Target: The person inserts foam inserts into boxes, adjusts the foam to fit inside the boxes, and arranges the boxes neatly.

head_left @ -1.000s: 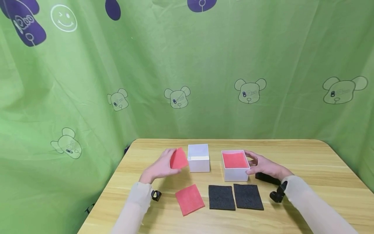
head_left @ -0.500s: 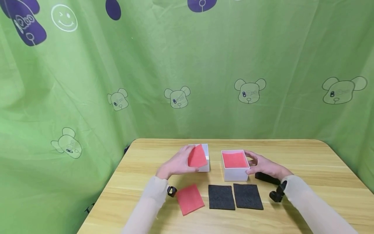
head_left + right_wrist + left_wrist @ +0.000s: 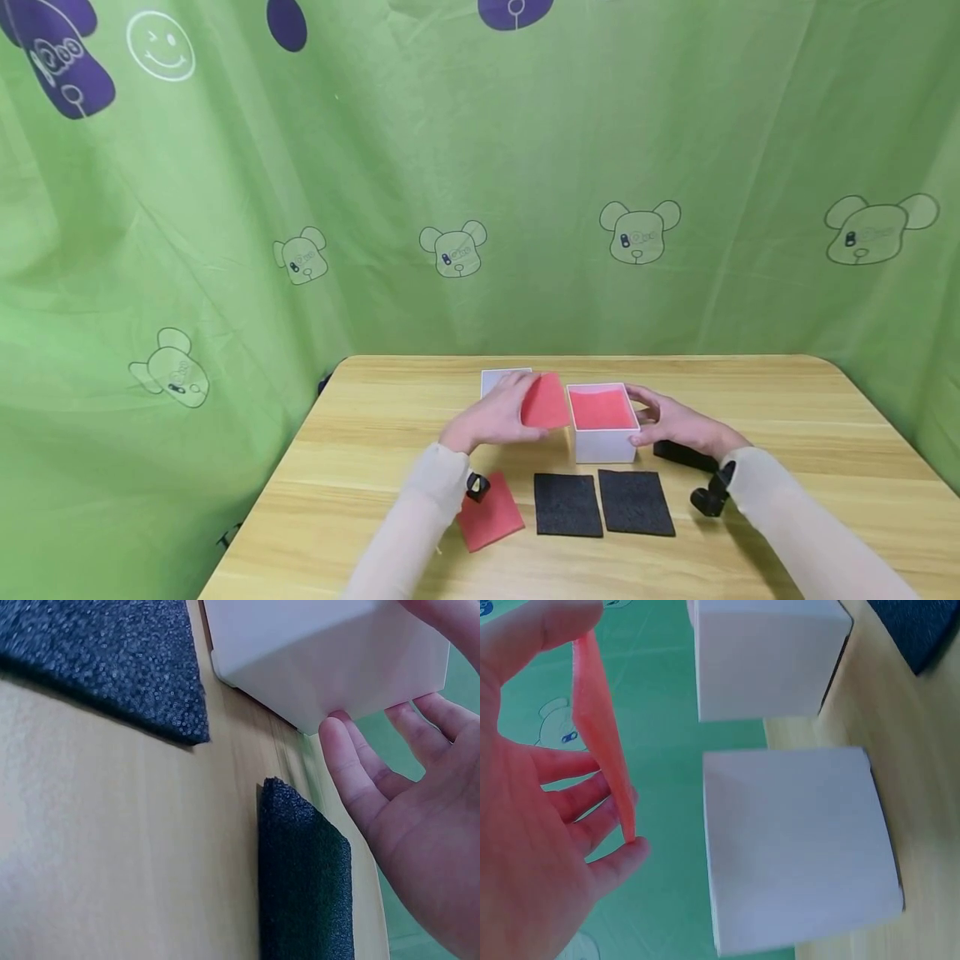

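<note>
Green cartoon-bear curtain (image 3: 225, 208) behind, pale wooden table (image 3: 787, 417) below. Left hand (image 3: 495, 417) lifted over the table, fingers and thumb pinching a thin red foam square (image 3: 545, 402) by its edges, held tilted just left of the right white box (image 3: 604, 433) and in front of the left white box (image 3: 504, 379). Seen edge-on from the left wrist (image 3: 604, 742). Right hand (image 3: 671, 423) cupped loosely against the right wall of the right white box, fingertips (image 3: 341, 742) touching its corner, not closed around it. Red foam liner (image 3: 600, 408) already lying inside that box. Nearer the front edge: another red foam square (image 3: 491, 517), partly under the left wrist, then two black foam squares (image 3: 567, 505) (image 3: 636, 503) side by side. Third black foam piece (image 3: 678, 454) just under the right hand.
</note>
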A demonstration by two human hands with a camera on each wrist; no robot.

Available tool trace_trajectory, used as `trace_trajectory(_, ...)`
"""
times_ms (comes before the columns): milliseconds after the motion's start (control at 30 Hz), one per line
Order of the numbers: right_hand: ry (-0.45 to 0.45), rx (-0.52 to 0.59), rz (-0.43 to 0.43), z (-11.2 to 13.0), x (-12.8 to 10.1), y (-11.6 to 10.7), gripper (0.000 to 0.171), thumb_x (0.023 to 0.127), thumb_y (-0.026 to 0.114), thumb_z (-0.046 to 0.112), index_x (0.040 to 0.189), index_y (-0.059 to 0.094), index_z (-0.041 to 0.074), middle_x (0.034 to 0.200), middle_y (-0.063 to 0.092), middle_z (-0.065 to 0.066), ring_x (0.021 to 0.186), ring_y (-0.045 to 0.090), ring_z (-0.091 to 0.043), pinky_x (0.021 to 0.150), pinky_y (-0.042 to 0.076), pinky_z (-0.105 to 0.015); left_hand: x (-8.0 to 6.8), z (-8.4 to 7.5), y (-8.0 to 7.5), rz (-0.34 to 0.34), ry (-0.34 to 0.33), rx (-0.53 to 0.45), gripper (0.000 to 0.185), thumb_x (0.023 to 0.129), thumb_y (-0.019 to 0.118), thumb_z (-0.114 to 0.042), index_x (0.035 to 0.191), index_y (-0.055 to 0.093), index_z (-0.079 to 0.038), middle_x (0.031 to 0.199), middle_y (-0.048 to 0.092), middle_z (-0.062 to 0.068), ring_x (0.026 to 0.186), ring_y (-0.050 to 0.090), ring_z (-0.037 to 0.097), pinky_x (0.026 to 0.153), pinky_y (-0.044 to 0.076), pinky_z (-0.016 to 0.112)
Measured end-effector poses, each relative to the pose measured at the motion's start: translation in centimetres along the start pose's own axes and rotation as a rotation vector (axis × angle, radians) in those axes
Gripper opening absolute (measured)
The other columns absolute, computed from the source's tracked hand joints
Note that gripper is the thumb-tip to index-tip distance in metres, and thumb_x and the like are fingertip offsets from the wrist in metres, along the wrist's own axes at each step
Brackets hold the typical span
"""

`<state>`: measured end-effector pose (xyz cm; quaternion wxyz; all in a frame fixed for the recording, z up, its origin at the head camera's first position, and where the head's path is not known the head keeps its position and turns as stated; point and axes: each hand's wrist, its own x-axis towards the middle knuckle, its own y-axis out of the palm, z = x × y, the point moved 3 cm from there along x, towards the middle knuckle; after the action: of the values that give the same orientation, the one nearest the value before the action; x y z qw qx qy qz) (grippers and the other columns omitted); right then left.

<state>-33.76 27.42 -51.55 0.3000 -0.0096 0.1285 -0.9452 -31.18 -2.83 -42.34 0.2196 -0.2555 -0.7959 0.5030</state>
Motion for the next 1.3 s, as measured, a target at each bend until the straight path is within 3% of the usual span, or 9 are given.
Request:
trace_trajectory(300, -0.004, 0.009, 0.002, 0.0, 0.0, 0.1, 0.097, 0.081, 0.073, 0.005, 0.15, 0.005, -0.001, 0.152, 0.006, -0.03, 0.126, 0.032, -0.05, 0.086, 0.049, -0.04, 2.3, -1.8, 2.1, 0.019, 0.05, 0.08, 0.088, 0.077, 0.071, -0.043, 0.146, 0.031, -0.006, 0.142, 0.038, 0.006, 0.124, 0.037, 0.017, 0.099, 0.036, 0.025)
trace_trajectory(600, -0.026, -0.008, 0.003, 0.0, 0.0, 0.2, 0.095, 0.081, 0.072, 0.005, 0.149, 0.006, -0.003, 0.151, 0.006, -0.031, 0.126, 0.032, -0.051, 0.088, 0.048, -0.038, 4.2, -3.3, 3.5, 0.021, 0.066, 0.134, 0.089, 0.077, 0.071, -0.045, 0.147, 0.03, -0.007, 0.144, 0.037, 0.005, 0.129, 0.035, 0.018, 0.103, 0.032, 0.025)
trace_trajectory(1300, -0.017, -0.005, 0.01, -0.1, 0.0, 0.1, 0.095, 0.082, 0.072, 0.009, 0.15, 0.006, 0.001, 0.152, 0.009, -0.028, 0.127, 0.032, -0.05, 0.09, 0.047, -0.04, 7.1, -3.3, 5.5, 0.05, 0.019, 0.094, 0.088, 0.077, 0.073, -0.046, 0.148, 0.03, -0.014, 0.144, 0.038, 0.0, 0.128, 0.036, 0.015, 0.1, 0.036, 0.026)
